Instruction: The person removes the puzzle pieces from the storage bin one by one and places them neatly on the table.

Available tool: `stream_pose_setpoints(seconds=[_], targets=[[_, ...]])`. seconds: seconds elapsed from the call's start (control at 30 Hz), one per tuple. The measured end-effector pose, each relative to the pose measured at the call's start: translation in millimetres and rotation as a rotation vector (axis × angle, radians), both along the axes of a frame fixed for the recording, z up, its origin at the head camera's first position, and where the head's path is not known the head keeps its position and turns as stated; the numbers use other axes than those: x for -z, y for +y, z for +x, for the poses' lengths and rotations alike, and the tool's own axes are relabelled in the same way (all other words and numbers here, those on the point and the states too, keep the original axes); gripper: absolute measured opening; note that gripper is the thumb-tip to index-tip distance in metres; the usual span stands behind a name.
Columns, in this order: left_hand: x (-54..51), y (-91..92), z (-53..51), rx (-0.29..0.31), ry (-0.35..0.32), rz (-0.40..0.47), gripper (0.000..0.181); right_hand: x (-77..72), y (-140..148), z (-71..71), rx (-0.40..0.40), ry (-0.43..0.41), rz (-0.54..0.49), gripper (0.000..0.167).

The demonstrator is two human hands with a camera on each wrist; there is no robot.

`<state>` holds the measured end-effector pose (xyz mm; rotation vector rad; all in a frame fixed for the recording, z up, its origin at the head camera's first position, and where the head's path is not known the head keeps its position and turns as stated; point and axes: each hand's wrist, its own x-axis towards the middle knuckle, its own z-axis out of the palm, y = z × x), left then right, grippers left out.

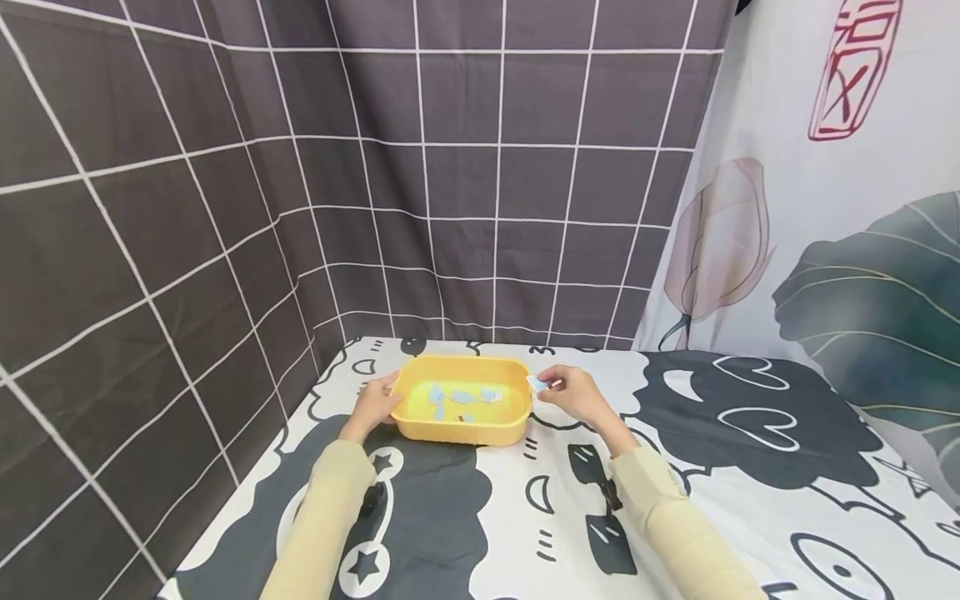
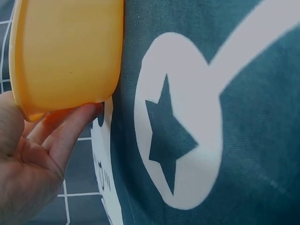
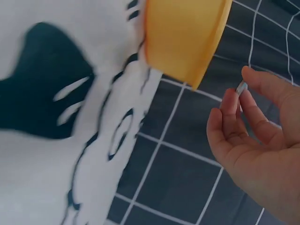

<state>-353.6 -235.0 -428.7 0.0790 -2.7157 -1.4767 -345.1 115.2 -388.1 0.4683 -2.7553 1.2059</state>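
Note:
A yellow plastic basin [image 1: 461,432] stands on the patterned cloth, with several small light-blue pieces [image 1: 461,397] scattered over its floor. My left hand [image 1: 372,402] grips the basin's left end, thumb at the rim and fingers against the outer wall, as the left wrist view also shows. Beside the basin's right end, my right hand [image 1: 573,393] pinches a small flat light-blue and white piece [image 1: 537,383] between thumb and fingertips. In the right wrist view this piece [image 3: 241,87] appears edge-on, apart from the basin wall [image 3: 183,42]. Its exact kind is too small to tell.
A black-and-white cartoon cloth [image 1: 555,533] covers the table. Dark curtains [image 1: 465,183] with a white grid hang behind and to the left. A pale curtain [image 1: 765,100] with flower and leaf prints hangs at the right.

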Motion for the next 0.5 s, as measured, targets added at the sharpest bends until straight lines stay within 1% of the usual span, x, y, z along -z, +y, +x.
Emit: stream_pose_setpoints(seconds=[0.1, 0.2, 0.33, 0.5], targets=[[-1.3, 0.0, -0.4, 0.007, -0.006, -0.013, 0.061, 8.7, 13, 5.7, 0.03, -0.015, 0.011, 0.031], [-5.0, -1.5, 1.6, 0.01, 0.0, -0.027, 0.061, 16.8, 20, 7.5, 0.041, -0.043, 0.039, 0.03], [-6.7, -1.4, 4.9, 0.018, 0.001, -0.031, 0.06, 29.4, 23, 9.5, 0.05, -0.092, 0.065, 0.029], [-6.3, 1.0, 4.9, 0.029, -0.006, -0.027, 0.059, 40.5, 23, 11.2, 0.071, -0.155, 0.082, 0.028]])
